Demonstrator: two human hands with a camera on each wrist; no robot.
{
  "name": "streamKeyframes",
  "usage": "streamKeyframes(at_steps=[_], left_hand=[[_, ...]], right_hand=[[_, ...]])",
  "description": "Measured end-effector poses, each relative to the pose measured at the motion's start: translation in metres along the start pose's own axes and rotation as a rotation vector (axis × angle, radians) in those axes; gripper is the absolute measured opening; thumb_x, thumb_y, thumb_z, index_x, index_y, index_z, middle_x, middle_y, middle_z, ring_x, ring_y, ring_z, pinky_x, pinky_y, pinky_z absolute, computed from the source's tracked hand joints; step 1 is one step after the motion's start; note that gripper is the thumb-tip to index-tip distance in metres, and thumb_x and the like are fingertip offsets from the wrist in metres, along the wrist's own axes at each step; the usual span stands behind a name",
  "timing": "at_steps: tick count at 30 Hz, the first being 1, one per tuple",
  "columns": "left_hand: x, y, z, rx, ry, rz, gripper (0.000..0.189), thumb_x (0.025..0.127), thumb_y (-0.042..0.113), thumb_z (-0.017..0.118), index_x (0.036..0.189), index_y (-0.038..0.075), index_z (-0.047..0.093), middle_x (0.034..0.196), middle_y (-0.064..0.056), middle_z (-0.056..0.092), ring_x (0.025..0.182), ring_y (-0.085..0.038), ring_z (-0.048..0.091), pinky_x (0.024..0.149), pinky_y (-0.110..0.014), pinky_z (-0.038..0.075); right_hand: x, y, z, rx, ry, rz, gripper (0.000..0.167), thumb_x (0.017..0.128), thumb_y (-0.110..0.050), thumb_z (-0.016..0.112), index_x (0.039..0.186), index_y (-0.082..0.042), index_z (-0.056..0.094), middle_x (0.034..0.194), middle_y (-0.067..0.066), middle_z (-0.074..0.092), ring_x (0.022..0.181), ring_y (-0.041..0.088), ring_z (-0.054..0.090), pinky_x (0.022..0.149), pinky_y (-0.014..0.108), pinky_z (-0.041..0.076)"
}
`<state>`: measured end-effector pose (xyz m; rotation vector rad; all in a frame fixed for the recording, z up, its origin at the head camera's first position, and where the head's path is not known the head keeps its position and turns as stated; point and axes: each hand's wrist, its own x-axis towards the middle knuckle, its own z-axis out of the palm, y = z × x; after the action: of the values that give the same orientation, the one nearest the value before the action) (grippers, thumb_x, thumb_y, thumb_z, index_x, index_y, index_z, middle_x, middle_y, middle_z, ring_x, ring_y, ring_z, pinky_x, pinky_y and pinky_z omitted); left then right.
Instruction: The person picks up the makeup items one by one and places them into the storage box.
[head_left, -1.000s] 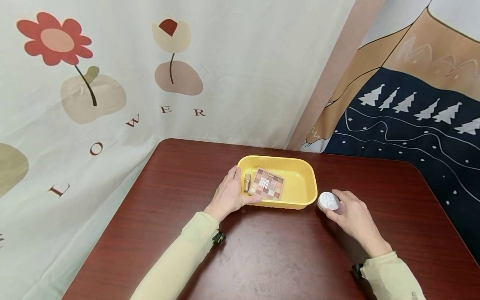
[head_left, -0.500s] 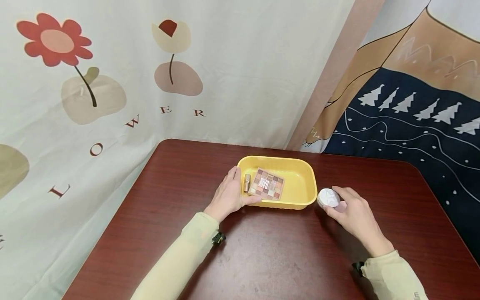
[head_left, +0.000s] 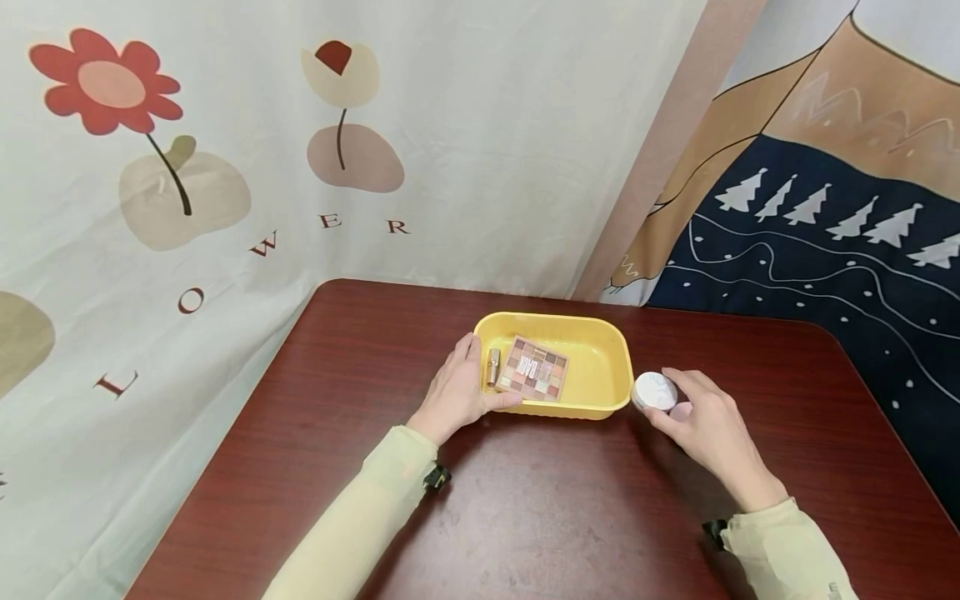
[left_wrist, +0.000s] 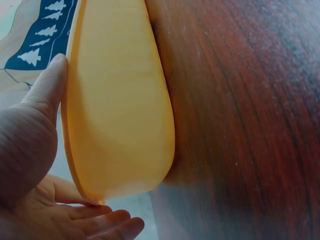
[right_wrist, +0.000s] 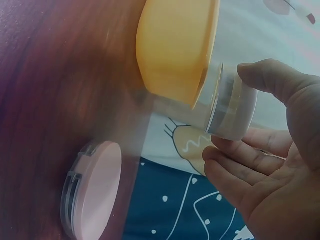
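A yellow plastic tub point(head_left: 592, 375) stands near the back of the table. My left hand point(head_left: 452, 387) grips its near left corner, thumb along the front rim and fingers against the left end. Inside lie a square makeup palette point(head_left: 534, 368) with a grid of coloured patches and a small gold lipstick tube point(head_left: 492, 367). My right hand point(head_left: 712, 429) holds a round cosmetic jar point(head_left: 656, 391) with a white top and clear sides, pinched between thumb and fingers. In the right wrist view the jar is raised above the tabletop, beside the tub's right end.
A round pink compact point(right_wrist: 100, 195) with a clear edge lies on the dark red-brown table point(head_left: 555, 508), mostly hidden behind my right hand in the head view. Printed curtains point(head_left: 487, 167) hang directly behind the table's back edge.
My right hand has lifted the jar slightly, so it sits a little higher in the head view, close to the tub's right end. The left hand and tub stay put.
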<state>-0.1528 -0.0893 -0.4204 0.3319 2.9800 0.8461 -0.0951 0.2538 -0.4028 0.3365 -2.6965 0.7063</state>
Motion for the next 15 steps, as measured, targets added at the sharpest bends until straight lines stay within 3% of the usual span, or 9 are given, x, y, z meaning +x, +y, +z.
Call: streamKeyframes(at_steps=[10,15], left_hand=[[0.0004,-0.0002,0.0007,0.000,0.003,0.003,0.123,0.074,0.057,0.089,0.159,-0.006,0.026,0.164,-0.023,0.029,0.146,-0.039,0.039,0.119,-0.048,0.035],[0.0004,-0.0002,0.0009,-0.005,-0.002,-0.004,0.123,0.074,0.057,0.089,0.159,-0.005,0.026,0.165,-0.022,0.029,0.146,-0.039,0.039,0.119,-0.048,0.036]], right_hand=[[0.0035,-0.0039,0.0050,0.011,0.004,-0.007,0.058,0.077,-0.013,0.088,0.126,0.008,0.065,0.113,0.026,0.067,0.098,0.040,0.066,0.084,0.060,0.056],[0.0054,-0.0055,0.0062,0.004,-0.019,0.006,0.059,0.078,-0.017,0.089,0.127,0.007,0.065,0.114,0.024,0.067,0.084,0.029,0.062,0.073,0.048,0.058]])
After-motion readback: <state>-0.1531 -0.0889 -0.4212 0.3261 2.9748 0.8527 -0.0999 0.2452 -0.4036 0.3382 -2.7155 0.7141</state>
